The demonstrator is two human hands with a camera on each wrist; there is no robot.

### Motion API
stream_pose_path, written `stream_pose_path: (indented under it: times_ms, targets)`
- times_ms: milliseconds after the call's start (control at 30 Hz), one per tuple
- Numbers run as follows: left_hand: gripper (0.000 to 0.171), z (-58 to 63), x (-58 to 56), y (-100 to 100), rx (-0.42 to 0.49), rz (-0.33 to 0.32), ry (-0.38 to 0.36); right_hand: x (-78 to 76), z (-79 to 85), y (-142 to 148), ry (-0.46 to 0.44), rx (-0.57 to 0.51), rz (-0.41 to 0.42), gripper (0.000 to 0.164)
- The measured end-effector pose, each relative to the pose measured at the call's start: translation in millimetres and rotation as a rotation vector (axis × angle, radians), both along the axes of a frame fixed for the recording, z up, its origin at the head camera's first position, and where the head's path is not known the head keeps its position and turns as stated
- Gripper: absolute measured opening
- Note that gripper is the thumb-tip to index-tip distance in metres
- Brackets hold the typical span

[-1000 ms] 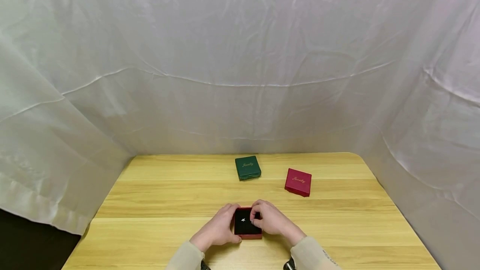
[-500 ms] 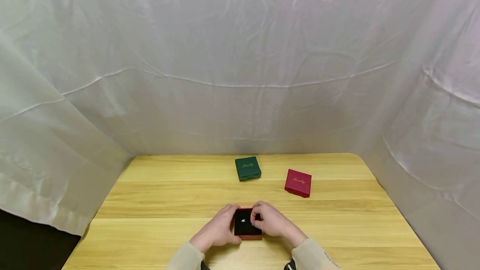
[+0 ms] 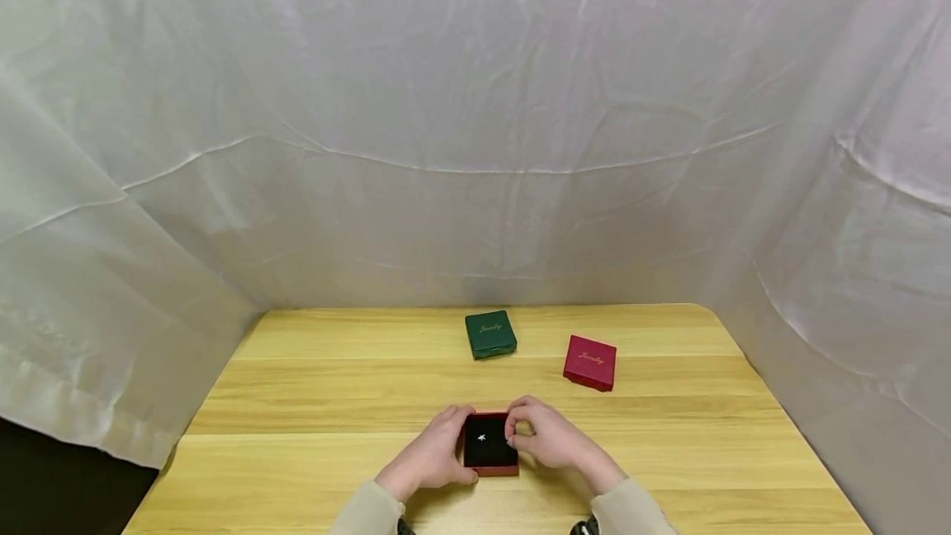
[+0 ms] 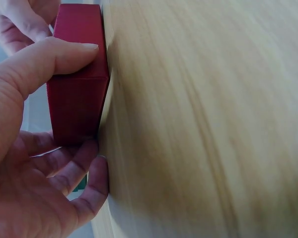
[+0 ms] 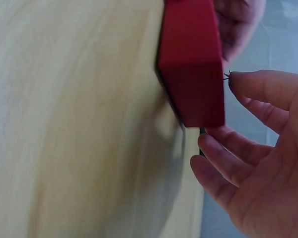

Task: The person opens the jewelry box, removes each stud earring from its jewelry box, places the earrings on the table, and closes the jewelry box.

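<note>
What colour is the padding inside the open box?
The padding is black; it shows best in the head view.

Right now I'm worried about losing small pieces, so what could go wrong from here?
The tiny piece apparently pinched by the right hand could slip and be hard to spot. The star-shaped piece on the black insert sits near that hand, so a brush might dislodge it. If the left hand, which grips the red box, jerks, the box might shift.
</note>
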State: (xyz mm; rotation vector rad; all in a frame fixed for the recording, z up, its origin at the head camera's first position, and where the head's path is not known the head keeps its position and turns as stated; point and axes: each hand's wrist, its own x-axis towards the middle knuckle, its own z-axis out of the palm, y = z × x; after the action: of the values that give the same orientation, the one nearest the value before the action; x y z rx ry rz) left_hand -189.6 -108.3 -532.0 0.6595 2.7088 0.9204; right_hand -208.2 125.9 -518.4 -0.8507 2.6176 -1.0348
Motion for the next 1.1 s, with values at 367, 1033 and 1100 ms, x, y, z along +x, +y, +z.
stream_pose_path:
  times_ms: [367, 1033, 1100]
  targets:
    - [0.094, -1.4, 1.8, 1, -0.011, 0.028, -0.031, 1.8, 0.7, 45, -0.035, -0.061, -0.048, 0.008]
    - [0.092, -1.1, 1.0, 2, -0.01, 0.028, -0.028, 6.6, -8.4, 142, 0.101, 0.087, -0.355, 0.018]
    - [0.092, -1.1, 1.2, 2, -0.011, 0.029, -0.028, 6.1, -10.5, 149, 0.117, 0.11, -0.368, 0.018]
